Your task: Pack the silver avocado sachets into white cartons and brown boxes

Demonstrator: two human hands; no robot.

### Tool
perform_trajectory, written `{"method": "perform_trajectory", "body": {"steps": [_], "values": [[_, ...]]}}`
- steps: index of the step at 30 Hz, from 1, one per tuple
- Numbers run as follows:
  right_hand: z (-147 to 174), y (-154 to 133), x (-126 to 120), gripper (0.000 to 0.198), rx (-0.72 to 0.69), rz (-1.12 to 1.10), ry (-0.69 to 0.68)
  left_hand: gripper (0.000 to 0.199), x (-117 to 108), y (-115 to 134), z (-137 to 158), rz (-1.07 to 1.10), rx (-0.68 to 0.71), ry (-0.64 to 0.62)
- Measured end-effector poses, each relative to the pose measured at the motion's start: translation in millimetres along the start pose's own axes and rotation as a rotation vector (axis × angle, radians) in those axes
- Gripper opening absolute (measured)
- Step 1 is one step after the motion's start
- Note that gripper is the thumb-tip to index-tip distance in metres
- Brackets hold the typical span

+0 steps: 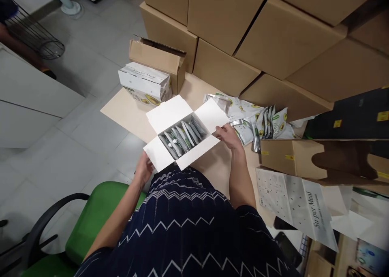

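In front of my body is a white carton (191, 157) with its flaps spread outward. A row of several silvery pouches (183, 134) stands upright inside it. My left hand (144, 169) grips the carton at its near left, its fingers partly hidden beneath a flap. At the right end my right hand (228, 136) holds the carton, with the thumb side by the flap and some fingers out of sight underneath. Just beyond my right hand lies a heap of white-and-green pouches (246, 111) printed with avocados.
A white "Super Meal" carton (142, 82) and an open brown box (154, 54) stand at the table's far left. Large cardboard boxes (225, 18) are stacked behind. A flattened printed carton (294, 200) lies at right; a green chair (100, 216) is at left.
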State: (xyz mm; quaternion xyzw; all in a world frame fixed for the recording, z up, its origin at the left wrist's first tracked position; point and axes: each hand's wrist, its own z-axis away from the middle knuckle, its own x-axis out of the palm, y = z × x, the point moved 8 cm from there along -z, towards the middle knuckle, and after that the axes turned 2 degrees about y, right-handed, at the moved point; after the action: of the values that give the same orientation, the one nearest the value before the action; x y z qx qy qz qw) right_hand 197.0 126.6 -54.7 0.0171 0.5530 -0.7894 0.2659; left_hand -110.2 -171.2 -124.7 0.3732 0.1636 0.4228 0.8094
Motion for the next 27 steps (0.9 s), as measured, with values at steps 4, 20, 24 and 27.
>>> {"method": "perform_trajectory", "body": {"steps": [4, 20, 24, 27], "values": [[3.5, 15.5, 31.8, 0.047, 0.058, -0.275, -0.026, 0.053, 15.2, 12.5, 18.5, 0.034, -0.003, -0.081], [43.1, -0.2, 53.3, 0.041, -0.269, 0.070, 0.001, 0.041, 85.2, 137.4, 8.1, -0.570, 0.679, -0.244], [25.6, -11.4, 65.7, 0.048, -0.357, 0.221, 0.001, 0.033, 92.9, 124.4, 0.4, -0.838, 0.866, -0.164], [24.5, -13.8, 74.7, 0.044, -0.385, 0.296, -0.041, 0.029, 96.0, 117.0, -1.7, -0.977, 0.928, -0.111]]}}
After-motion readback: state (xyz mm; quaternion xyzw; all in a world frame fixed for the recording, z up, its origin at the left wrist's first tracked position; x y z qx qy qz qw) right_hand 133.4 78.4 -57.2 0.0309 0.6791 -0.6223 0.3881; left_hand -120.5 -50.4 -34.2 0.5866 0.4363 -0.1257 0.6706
